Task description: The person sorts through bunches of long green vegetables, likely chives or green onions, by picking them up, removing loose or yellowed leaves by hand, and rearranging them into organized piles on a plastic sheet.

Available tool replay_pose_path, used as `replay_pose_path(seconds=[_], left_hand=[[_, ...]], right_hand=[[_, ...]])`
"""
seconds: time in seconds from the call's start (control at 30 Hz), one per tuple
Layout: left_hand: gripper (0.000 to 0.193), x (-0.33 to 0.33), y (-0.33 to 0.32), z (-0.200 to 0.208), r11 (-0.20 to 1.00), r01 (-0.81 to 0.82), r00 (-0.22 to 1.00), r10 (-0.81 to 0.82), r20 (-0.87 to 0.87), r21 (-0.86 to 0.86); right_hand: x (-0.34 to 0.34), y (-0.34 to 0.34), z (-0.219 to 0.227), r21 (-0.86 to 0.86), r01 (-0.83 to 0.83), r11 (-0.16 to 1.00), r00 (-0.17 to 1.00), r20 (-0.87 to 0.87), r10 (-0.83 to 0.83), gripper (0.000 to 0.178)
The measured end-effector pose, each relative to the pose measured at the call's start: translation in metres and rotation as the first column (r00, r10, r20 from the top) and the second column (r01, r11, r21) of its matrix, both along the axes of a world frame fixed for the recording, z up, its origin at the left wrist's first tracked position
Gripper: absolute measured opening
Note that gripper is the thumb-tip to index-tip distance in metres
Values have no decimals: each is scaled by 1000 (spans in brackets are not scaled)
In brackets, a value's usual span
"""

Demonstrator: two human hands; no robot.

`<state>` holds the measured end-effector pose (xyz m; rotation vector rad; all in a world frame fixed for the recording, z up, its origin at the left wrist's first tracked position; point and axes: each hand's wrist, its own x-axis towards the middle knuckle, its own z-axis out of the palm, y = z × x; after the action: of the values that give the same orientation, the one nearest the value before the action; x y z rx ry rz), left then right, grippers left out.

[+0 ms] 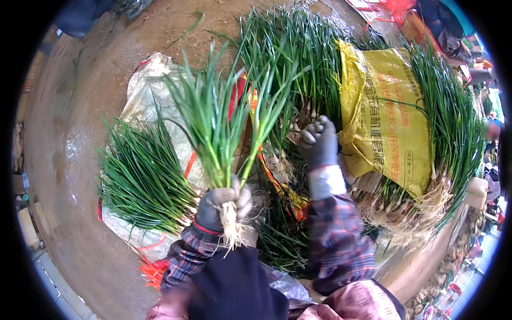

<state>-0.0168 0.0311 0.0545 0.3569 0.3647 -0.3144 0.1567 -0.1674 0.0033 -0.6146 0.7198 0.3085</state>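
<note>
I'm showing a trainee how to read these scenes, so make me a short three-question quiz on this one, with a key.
1. Multiple choice: what does the left hand hold?
A) a knife
B) a bunch of green allium stalks
C) a plastic cup
2. True or false: the yellow woven sack lies to the left of the right hand.
3. Short answer: which end of the held bunch is nearer the picture's lower edge, roots or leaves?

Key: 1. B. 2. False; it lies to the right. 3. Roots.
</note>
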Motion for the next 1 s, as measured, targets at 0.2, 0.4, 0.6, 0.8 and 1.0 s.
replay_pose_path(seconds=[0.2,0.4,0.6,0.8,1.0], left_hand=[[19,38,8,4,990,-110,971,125,204,-83],[65,32,2,-40,987,-124,992,122,-24,-101],[44,31,-11,-44,997,52,993,-58,-106,-59],[30,33,-10,-36,976,125,984,-100,-145,178],[25,38,-29,-20,984,172,971,-177,-159,-49]], right_hand=[[-85,-93,69,-476,-681,-557,-467,-305,830,32],[-39,1,9,-849,-223,-479,280,-527,803,43],[-17,1,-40,-845,-182,-503,544,-513,664,38],[-9,-24,22,-539,-663,519,607,18,794,30],[-38,-21,2,-299,-796,526,512,130,849,32]])
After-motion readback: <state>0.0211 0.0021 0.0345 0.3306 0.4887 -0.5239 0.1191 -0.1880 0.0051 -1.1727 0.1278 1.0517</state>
